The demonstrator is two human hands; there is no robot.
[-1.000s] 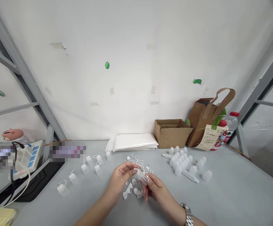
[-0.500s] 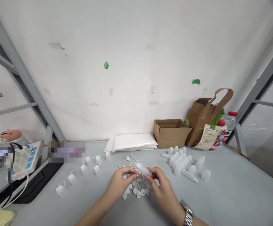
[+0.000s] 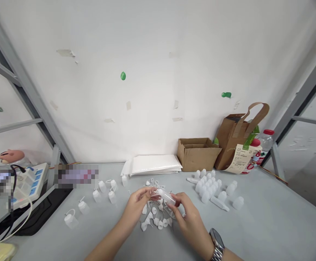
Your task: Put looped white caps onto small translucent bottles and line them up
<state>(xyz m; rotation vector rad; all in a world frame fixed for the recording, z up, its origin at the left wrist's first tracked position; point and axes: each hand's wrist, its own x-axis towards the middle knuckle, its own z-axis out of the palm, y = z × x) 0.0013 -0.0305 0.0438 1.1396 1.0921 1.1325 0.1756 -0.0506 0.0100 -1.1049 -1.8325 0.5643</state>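
Over a pile of white caps (image 3: 160, 222) with thin tethers, a small translucent squeeze bottle (image 3: 167, 197) lies tilted between my hands. My right hand (image 3: 186, 210) has its thumb and fingers closed round the bottle's lower end. At the other end, my left hand (image 3: 141, 201) pinches at the white cap on the neck; its fingertips partly cover that spot. Capped bottles (image 3: 83, 207) stand scattered on the left of the table. To the right is a cluster of uncapped translucent bottles (image 3: 208, 186), a few of them lying down.
Behind the pile lie white padded envelopes (image 3: 155, 164), beside an open cardboard box (image 3: 200, 156). A brown paper bag (image 3: 228, 134) and a drink bottle (image 3: 266, 139) stand at the back right. A power strip (image 3: 36, 186) with cables is at the left, near a yellow object (image 3: 0, 252).
My left hand has moved slightly up and its fingers have turned about the bottle's neck end. The right hand still holds the bottle in nearly the same place.
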